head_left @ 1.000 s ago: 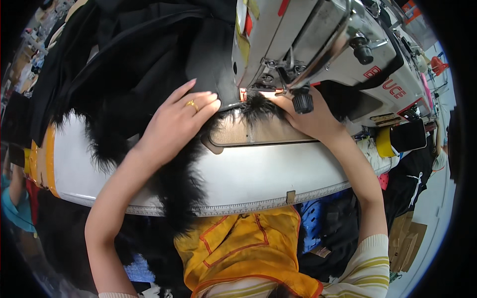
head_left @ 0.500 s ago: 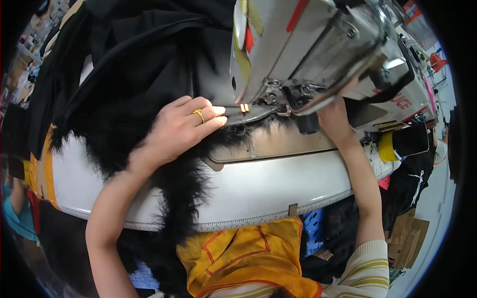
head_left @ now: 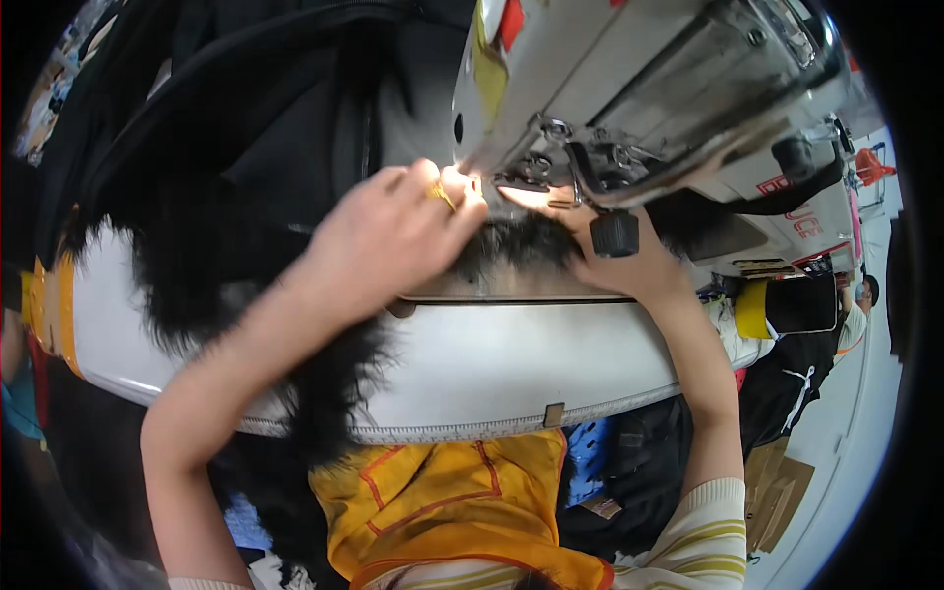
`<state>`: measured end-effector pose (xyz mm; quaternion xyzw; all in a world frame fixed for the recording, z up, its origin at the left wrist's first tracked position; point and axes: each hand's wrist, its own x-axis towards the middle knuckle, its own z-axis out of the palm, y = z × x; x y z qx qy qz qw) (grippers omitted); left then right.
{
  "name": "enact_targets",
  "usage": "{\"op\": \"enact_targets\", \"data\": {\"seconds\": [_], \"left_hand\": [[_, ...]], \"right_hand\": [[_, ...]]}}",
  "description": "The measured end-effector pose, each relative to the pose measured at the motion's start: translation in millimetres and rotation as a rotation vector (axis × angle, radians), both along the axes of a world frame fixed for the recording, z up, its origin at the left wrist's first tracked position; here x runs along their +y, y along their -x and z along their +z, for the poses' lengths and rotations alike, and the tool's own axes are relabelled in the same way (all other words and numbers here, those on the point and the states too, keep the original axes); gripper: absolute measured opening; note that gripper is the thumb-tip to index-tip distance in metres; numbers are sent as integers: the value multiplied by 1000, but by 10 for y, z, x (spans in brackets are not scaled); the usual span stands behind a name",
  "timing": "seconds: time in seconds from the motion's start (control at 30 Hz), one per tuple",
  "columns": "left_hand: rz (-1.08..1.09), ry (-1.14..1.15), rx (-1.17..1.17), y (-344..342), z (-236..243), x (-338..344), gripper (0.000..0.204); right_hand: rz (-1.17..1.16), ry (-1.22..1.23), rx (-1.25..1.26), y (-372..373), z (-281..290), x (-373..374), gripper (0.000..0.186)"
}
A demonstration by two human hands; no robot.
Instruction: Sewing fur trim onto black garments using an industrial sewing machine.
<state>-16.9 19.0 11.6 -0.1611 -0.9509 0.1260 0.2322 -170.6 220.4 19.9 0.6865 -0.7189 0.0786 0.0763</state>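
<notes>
clearly, from my remote seat, the black cloth point(head_left: 256, 147) takes up most of what i see; it lies in folds over the upper left and runs to the needle area of the white sewing machine point(head_left: 610, 88), which leans large across the upper right; below them i see the white tabletop point(head_left: 511, 344), its near edge bowed by the lens, and below that the wearer's orange apron point(head_left: 442, 501) with red piping; black fur trim point(head_left: 329, 383) borders the cloth, one length draping over the table's near edge, another part bunched between the two hands; the left hand point(head_left: 393, 231) has its fingers bent, tips down on the cloth just beside the needle area, though i cannot tell whether they pinch it; the right hand point(head_left: 629, 256) sits beside the fur, partly behind the machine's parts, so i cannot tell what its fingers grip; a tan plate point(head_left: 531, 280) shows beneath the fur; a ruler strip point(head_left: 492, 426) follows the table's near edge; a black knob point(head_left: 615, 235) overlaps the right hand in my view; smallest, a gold ring point(head_left: 442, 195) circles a left finger.
</notes>
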Motion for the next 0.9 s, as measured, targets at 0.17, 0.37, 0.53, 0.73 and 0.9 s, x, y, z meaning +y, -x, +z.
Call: {"op": "enact_targets", "data": {"seconds": [0.17, 0.37, 0.53, 0.73, 0.9], "left_hand": [[-102, -75, -97, -75, -49, -291, 26], [-220, -338, -140, -242, 4, -16, 25], [-239, -736, -487, -257, 172, -97, 35], [-175, -890, -502, -295, 170, -172, 32], [-212, -708, -193, -121, 138, -152, 19]], "right_hand": [[-269, 1, 19, -122, 174, -46, 14], [-217, -129, 183, -370, 99, 86, 64], [-222, 12, 166, -216, -51, 39, 59], [-165, 262, 235, -86, -161, -36, 13], [-250, 251, -34, 46, -168, -16, 12]]}}
